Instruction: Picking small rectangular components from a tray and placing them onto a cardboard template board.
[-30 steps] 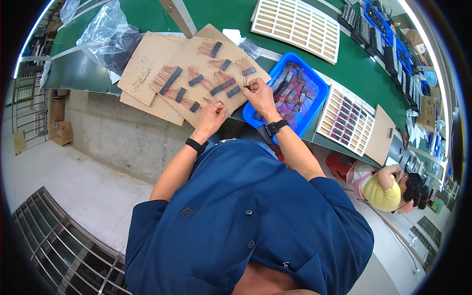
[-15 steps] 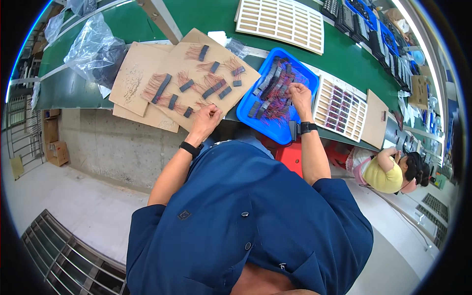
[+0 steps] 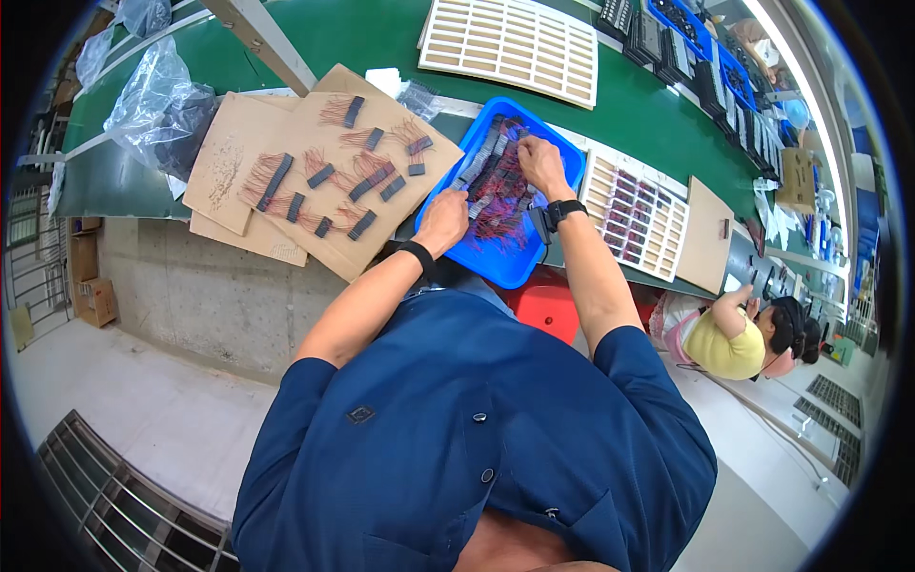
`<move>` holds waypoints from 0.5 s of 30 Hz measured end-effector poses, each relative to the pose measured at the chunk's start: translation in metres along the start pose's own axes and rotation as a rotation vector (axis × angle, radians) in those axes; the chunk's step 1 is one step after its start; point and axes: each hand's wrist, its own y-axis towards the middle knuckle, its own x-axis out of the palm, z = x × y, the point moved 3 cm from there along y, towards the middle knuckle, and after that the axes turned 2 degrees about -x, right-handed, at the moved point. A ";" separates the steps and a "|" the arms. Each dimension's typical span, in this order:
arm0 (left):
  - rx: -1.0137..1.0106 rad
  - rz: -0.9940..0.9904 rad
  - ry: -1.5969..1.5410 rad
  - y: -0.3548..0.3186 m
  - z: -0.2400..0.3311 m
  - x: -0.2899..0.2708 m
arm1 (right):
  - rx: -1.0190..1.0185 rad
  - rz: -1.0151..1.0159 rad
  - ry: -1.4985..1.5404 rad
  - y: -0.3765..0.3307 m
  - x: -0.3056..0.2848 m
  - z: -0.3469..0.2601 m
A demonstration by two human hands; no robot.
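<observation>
A blue plastic tray [image 3: 510, 276] holds a heap of dark rectangular blocks with thin red wires [image 3: 500, 181]. At the tray's left rim is my left hand [image 3: 445, 221], fingers closed beside the end of a dark block; whatever is between the fingertips is too small to make out. My right hand [image 3: 543, 164] reaches over the tray's far right part, its fingers bent together at the red wires, with their tips partly hidden. Left of the tray, several wired dark blocks [image 3: 274, 181] lie spread over a cardboard sheet [image 3: 348, 253].
Right of the tray lies a white gridded tray [image 3: 610, 186], partly filled with wired blocks. Another white grid [image 3: 510, 48] lies farther back on the green table [image 3: 357, 38]. A plastic bag [image 3: 157, 105] sits at far left. A person in yellow [image 3: 724, 341] is at the right.
My left hand has moved right, from the cardboard's edge to the blue tray. My right hand stays over the tray, its fingers now lower among the wires. The whole view has shifted slightly.
</observation>
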 end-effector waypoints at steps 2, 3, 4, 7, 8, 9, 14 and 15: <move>-0.032 0.003 0.026 0.003 -0.001 0.013 | -0.054 -0.001 -0.006 0.014 0.004 0.004; -0.056 0.000 0.054 0.005 -0.002 0.019 | -0.101 0.006 -0.011 0.020 0.006 0.005; -0.080 -0.005 0.082 0.007 -0.001 0.022 | -0.146 0.013 -0.014 0.025 0.009 0.005; -0.190 -0.031 0.062 0.013 0.000 0.025 | -0.129 -0.119 -0.105 0.037 0.019 0.010; -0.238 -0.046 0.051 0.015 0.000 0.026 | -0.117 -0.179 -0.153 0.039 0.023 0.011; -0.250 -0.039 0.055 0.018 0.000 0.027 | -0.128 -0.186 -0.147 0.040 0.025 0.009; -0.480 -0.005 0.004 0.026 -0.001 0.029 | -0.118 -0.207 -0.134 0.036 0.027 0.004; -0.494 0.002 -0.005 0.025 -0.001 0.030 | -0.106 -0.205 -0.131 0.035 0.026 0.007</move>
